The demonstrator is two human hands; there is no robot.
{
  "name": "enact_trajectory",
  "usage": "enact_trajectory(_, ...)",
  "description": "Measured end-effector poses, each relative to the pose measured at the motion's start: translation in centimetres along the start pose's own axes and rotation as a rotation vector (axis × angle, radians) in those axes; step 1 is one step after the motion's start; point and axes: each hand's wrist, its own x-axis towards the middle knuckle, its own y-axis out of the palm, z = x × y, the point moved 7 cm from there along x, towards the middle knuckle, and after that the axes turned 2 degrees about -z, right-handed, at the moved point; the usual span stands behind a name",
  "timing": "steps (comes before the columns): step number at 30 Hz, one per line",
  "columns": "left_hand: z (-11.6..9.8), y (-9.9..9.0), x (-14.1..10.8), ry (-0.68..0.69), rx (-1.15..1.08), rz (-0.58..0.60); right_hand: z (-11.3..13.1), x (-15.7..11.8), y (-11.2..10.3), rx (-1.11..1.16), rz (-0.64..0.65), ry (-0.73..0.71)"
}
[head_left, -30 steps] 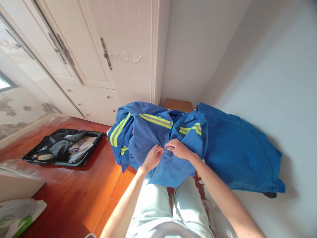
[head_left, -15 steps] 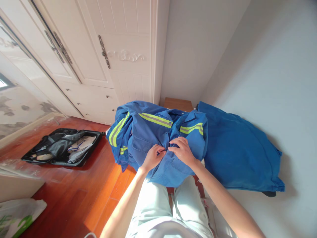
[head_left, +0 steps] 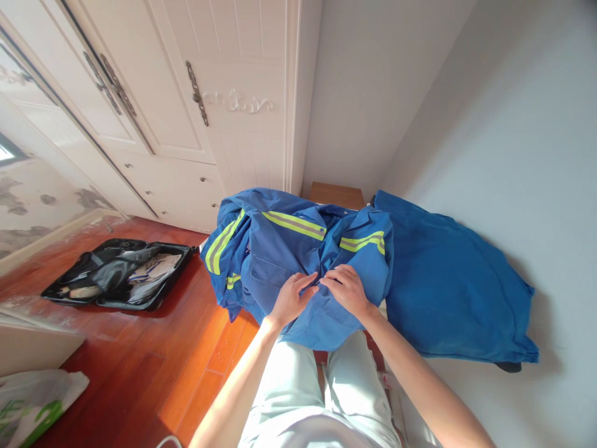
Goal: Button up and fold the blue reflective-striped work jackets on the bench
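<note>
A blue work jacket [head_left: 273, 249] with yellow-and-grey reflective strips lies front up before me, its lower part over my knees. My left hand [head_left: 293, 300] is at the front opening, thumb and fingers pinched on the cloth edge. Opposite it, my right hand [head_left: 347, 290] pinches the other edge with bent fingers, and the two sets of fingertips nearly meet. Whatever small fastener may lie between them is hidden. Above the hands, the front edges run up toward the collar, with a chest pocket to the left.
Plain blue cloth, perhaps trousers [head_left: 452, 286], lies to the right against the wall. An open black suitcase [head_left: 153, 298] with clothes sits on the wooden floor [head_left: 186, 367] at left. A white wardrobe [head_left: 252, 56] stands ahead. A plastic bag [head_left: 28, 398] is at lower left.
Both hands stay at the jacket's front opening. The left fingers have straightened somewhat and the right fingers have drawn in and down slightly. The jacket lies the same.
</note>
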Motion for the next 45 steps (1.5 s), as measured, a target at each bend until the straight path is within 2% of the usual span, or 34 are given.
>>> enact_trajectory(4, 0.1, 0.1, 0.1, 0.025, -0.06, -0.017, -0.1, -0.4, 0.0, 0.02, -0.047, -0.005)
enact_trajectory(7, 0.0, -0.1, 0.3, 0.011, -0.041, -0.035, -0.3, -0.5, 0.2, 0.037, -0.037, 0.005)
enact_trajectory(16, -0.9, 0.3, 0.3, 0.06, 0.256, -0.006, -0.5, -0.4, 0.3, 0.081, -0.021, 0.057)
enact_trajectory(19, -0.7, 0.3, 0.3, 0.023, 0.279, -0.023, -0.6, -0.4, 0.3, 0.094, -0.006, 0.082)
enact_trajectory(25, 0.4, 0.1, 0.4, -0.078, 0.138, -0.1, -0.3, -0.1, -0.1, 0.093, 0.043, 0.088)
enact_trajectory(34, 2.8, 0.3, 0.3, -0.251, -0.152, -0.17, 1.2, 1.2, -1.7, 0.043, 0.207, 0.082)
enact_trajectory(40, 2.7, 0.2, 0.3, -0.305, -0.287, -0.161, 1.2, 2.6, -0.1, 0.058, 0.244, 0.07)
enact_trajectory(45, 2.1, 0.1, 0.3, -0.339, -0.407, -0.147, 0.5, 2.6, 0.7, 0.048, 0.255, 0.108)
